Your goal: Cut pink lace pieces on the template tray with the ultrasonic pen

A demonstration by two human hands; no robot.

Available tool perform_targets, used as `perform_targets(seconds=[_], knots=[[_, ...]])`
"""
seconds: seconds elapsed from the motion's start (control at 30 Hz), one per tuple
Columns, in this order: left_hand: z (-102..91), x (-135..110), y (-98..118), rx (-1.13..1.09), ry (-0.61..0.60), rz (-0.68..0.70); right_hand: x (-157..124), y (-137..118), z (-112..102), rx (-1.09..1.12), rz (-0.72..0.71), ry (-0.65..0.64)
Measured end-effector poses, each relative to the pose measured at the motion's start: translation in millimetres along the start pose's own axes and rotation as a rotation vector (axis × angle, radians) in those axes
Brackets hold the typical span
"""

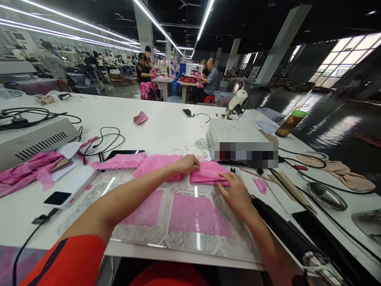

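The left hand (pixel 189 163), its fingers curled, rested at the left end of a rectangular stack of bright pink, thin fabric pieces (pixel 205 175); whether it gripped them could not be told. The right hand (pixel 236 194), thumb and forefinger apart, touched the stack's right end. The stack lay at the far edge of a transparent panel with rounded outlines (pixel 139 235), just in front of a white, box-shaped metal unit (pixel 242 133). A looser, crumpled pink fabric pile (pixel 157 165) lay beside it, beneath the left wrist.
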State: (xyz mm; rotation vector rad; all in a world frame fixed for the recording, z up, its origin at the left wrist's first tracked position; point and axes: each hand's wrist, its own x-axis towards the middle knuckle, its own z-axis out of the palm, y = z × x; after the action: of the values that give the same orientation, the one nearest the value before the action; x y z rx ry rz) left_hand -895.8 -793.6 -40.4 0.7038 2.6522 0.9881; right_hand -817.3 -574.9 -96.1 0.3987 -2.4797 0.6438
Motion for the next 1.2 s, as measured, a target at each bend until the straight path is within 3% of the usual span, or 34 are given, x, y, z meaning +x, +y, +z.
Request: perform_targets(seconds=[0.2,0.33,0.53,0.63,0.77,0.93,1.2], knots=[[-12.0,-0.7,9.4,-0.012,-0.012,0.041,24.3,-11.1,23.4,-0.171,-0.086,0.019],[-19.3,-7.1,11.1,-0.029,-0.026,0.041,24.3,-9.1,21.4,-0.172,-0.138,0.007],[-11.9,-52.0,11.7,-0.098,-0.167,0.074,-21.3,-25.6,-9.7,-0.061,-0.366,-0.052],[2.2,-83.3,11.2,-0.112,-0.233,0.089,-47.9,-37.8,-22.3,0.003,-0.533,-0.061],[23.9,-116.2,5.8,-0.036,-0.288,0.137,-70.2,-49.0,-25.3,0.064,-0.645,-0.137],[36.4,-130.9,0.8,0.044,-0.247,0.215,-78.3,-47.6,-27.8,0.121,-0.606,-0.178],[34.9,-133.6,1.9,0.052,-0.212,0.250,-88.9,-22.1,-42.6,0.098,-0.420,-0.246]])
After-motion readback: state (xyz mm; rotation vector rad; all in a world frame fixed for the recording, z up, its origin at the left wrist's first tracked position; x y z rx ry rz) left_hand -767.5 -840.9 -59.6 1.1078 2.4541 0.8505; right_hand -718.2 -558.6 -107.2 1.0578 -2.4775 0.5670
